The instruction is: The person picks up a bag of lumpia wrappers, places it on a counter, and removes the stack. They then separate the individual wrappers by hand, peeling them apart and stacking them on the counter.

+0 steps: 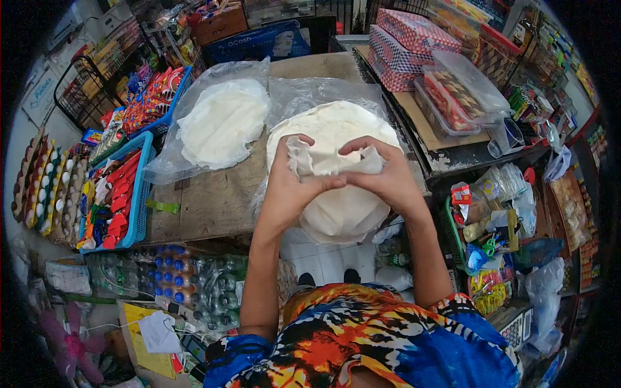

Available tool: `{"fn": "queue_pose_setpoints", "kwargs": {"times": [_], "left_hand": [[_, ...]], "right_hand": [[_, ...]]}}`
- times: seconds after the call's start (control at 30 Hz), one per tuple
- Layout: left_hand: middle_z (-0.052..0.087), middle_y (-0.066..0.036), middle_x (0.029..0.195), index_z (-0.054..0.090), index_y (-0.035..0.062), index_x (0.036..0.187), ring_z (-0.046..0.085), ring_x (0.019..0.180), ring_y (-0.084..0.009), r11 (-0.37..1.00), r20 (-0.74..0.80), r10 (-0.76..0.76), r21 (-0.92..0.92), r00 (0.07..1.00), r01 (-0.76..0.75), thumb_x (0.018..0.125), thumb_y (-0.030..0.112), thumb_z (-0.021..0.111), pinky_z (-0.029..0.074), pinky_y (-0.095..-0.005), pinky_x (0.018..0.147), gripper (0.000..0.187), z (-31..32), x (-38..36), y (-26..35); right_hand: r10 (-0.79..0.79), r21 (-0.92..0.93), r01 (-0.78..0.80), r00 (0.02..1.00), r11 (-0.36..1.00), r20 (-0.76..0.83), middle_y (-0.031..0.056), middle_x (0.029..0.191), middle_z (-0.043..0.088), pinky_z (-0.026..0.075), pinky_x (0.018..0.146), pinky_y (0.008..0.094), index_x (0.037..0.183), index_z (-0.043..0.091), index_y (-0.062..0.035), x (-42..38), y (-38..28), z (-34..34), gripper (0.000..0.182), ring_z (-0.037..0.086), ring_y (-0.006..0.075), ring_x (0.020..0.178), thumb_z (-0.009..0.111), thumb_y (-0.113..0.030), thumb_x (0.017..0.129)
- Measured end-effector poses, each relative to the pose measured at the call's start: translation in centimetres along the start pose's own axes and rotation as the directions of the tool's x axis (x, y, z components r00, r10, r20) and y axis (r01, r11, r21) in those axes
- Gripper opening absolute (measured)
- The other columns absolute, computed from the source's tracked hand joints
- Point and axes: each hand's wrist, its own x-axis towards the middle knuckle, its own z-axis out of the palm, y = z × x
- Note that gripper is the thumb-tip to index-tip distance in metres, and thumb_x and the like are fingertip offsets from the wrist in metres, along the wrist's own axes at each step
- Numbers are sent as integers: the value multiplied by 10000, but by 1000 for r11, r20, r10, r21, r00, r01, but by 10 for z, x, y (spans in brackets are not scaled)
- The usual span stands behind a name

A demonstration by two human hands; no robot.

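Observation:
Between my two hands, a thin, pale round wrapper sheet [343,216] is gathered at its top edge and hangs down past the table's front edge. My left hand [291,184] pinches it on the left, and my right hand [387,176] pinches it on the right, the thumbs nearly meeting in the middle. Behind it, a stack of similar round wrappers [336,119] lies on clear plastic on the wooden table [200,207]. To the left, more pale wrappers [223,123] rest on another plastic sheet.
Blue baskets of packaged snacks [145,187] and egg trays [52,187] stand at the left. Red checkered boxes [407,48] and a clear plastic container [456,97] sit on the right surface. A green basket [456,242] holds assorted items. Bottles [174,275] stand below the table.

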Motion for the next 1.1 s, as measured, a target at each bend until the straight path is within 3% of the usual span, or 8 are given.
{"fn": "queue_pose_setpoints", "kwargs": {"times": [0.1, 0.27, 0.53, 0.77, 0.9, 0.97, 1.03, 1.1], "left_hand": [[568, -56, 997, 497, 40, 1026, 552, 897, -153, 1000, -25, 3, 10, 1000, -3, 757, 65, 740, 464, -277, 760, 364, 4, 0, 5], [594, -22, 847, 541, 14, 946, 547, 830, -100, 911, -420, 321, 381, 849, -156, 772, -14, 687, 448, -256, 749, 229, -20, 0, 2], [583, -10, 840, 585, -3, 899, 518, 796, -75, 913, -576, 324, 397, 750, -90, 814, -8, 672, 426, -226, 722, 122, -62, -2, 8], [624, -54, 887, 586, -10, 986, 560, 793, -121, 900, -777, 435, 393, 456, -189, 867, 98, 675, 473, -269, 746, 184, -134, 7, 11], [655, -96, 920, 590, -30, 1050, 610, 835, -172, 776, -596, 560, 620, 575, -113, 879, 128, 628, 482, -302, 791, 236, -161, 21, 19], [662, -115, 895, 592, -36, 1065, 627, 850, -197, 593, -423, 377, 794, 824, 136, 852, 185, 635, 479, -322, 803, 309, -143, 33, 36], [663, -123, 871, 605, -24, 1054, 640, 849, -196, 460, -211, 398, 888, 893, 5, 822, 228, 655, 479, -332, 787, 346, -143, 61, 47], [666, -109, 871, 610, -19, 1047, 639, 834, -190, 796, -259, 203, 605, 944, -5, 824, 233, 661, 488, -333, 749, 341, -145, 93, 62]], "right_hand": [[101, 57, -95, 989, 994, -111, 22, 814, 661, 471, 740, 253, 884, 669, -13, -1, 2, 7, 139, 591, 89, 788, 713, -69, 764], [278, 327, -129, 841, 936, -464, 33, 799, 668, 483, 682, 260, 888, 682, 3, 3, 18, -15, 124, 594, 98, 707, 697, -71, 790], [350, 560, 0, 779, 829, -520, 100, 930, 667, 506, 702, 274, 998, 642, 47, -3, 40, -57, 232, 634, 157, 773, 693, -90, 818], [395, 699, 181, 716, 692, -576, 129, 1137, 619, 517, 876, 375, 1219, 522, 17, -20, 63, -125, 388, 630, 241, 988, 606, -192, 904], [390, 787, 172, 794, 592, -467, 127, 1185, 609, 535, 884, 392, 1256, 499, -7, -32, 43, -130, 379, 627, 243, 1030, 535, -214, 941], [367, 803, 166, 824, 572, -432, 124, 1162, 615, 538, 862, 369, 1256, 496, -10, -30, 40, -116, 372, 631, 225, 1010, 532, -200, 938], [333, 843, 143, 874, 519, -353, 115, 1100, 629, 548, 817, 318, 1248, 495, -13, -28, 36, -108, 357, 645, 192, 952, 519, -196, 943], [306, 862, 115, 905, 494, -296, 117, 1111, 628, 547, 827, 329, 1256, 489, -11, -28, 27, -102, 364, 647, 202, 952, 506, -205, 950]]}}
